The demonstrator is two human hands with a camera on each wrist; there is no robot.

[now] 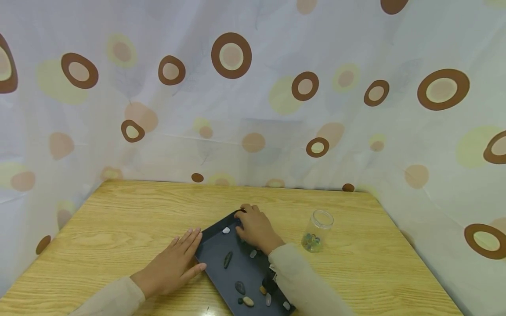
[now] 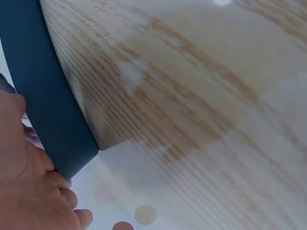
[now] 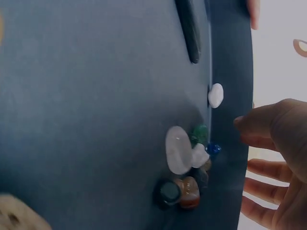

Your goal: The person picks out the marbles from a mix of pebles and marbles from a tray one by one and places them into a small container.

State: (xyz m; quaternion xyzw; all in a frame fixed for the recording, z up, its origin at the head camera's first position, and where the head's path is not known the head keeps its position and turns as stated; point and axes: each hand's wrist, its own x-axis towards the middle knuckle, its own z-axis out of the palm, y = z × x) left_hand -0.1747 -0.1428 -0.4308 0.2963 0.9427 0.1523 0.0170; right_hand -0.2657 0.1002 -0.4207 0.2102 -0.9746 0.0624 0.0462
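A dark shallow tray (image 1: 221, 276) lies at an angle on the table. My left hand (image 1: 171, 265) rests along its left rim, fingers straight toward the far-left corner and thumb tip over the edge. At the far end, my right hand (image 1: 257, 228) grips the tray wall, with the thumb side inside and other fingers outside. A white stone (image 3: 216, 95), a long dark stone (image 3: 189, 31) and a pale oval stone (image 3: 178, 150) lie near that wall. Beside them gather small glass pieces, including a green one (image 3: 200, 133) and a blue one (image 3: 213, 148).
A clear open jar (image 1: 322, 219) with several colored marbles (image 1: 311, 241) in its bottom stands right of the tray. More stones, including a dark oval one (image 1: 240, 287) and a cream one (image 1: 248, 301), lie in the tray's near part. A patterned curtain (image 1: 253, 109) borders the wooden table (image 1: 138, 215).
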